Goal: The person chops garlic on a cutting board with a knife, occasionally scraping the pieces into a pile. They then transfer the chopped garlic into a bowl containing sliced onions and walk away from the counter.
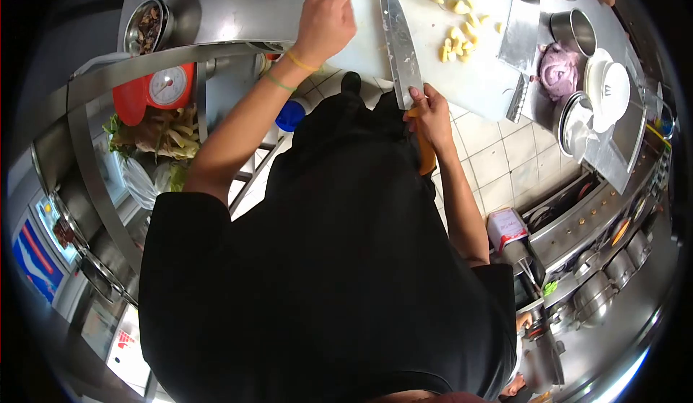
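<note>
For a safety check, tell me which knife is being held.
The long, pointed chef's knife with the orange handle, gripped in the right hand; the broad, rectangular cleaver lies untouched to its right.

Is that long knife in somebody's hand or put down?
In hand: the right hand grips the knife where blade meets orange handle.
</note>
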Motion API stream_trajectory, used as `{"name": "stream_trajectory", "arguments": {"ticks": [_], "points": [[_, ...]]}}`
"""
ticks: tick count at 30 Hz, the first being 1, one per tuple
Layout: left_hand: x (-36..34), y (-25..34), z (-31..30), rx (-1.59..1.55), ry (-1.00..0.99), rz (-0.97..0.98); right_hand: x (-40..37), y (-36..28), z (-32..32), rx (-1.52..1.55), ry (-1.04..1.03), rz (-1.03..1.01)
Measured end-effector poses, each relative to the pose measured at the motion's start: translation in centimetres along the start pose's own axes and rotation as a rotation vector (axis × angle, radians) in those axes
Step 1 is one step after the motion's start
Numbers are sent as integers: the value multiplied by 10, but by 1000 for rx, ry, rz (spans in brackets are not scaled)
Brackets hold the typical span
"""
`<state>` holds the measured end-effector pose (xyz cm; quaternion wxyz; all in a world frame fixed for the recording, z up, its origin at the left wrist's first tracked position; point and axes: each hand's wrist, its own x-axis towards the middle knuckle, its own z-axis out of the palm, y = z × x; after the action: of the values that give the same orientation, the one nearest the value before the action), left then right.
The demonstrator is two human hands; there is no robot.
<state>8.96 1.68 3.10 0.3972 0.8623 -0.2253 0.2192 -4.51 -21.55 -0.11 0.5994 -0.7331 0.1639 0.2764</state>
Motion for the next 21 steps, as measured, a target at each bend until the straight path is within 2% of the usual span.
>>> {"name": "stream_trajectory", "arguments": {"ticks": [4,6,7,9,12,13,17,21], "points": [[47,30,29,-3,30,170,-4,1,10,-36,107,-1],[68,53,39,-211,-2,373,-9,-5,13,-48,135,12],[74,60,42,-222,-10,376,-12,-6,14,-66,147,21],[83,69,47,-164,-72,514,-11,-4,16,-68,158,15],[92,78,50,-185,-136,532,-14,-9,19,-49,146,36],[96,79,54,-241,-66,538,-15,-10,20,-25,126,62],[111,75,47,-260,-19,536,-13,-4,24,8,137,24],[108,64,45,-222,-52,546,-14,-7,28,23,141,57]]}}
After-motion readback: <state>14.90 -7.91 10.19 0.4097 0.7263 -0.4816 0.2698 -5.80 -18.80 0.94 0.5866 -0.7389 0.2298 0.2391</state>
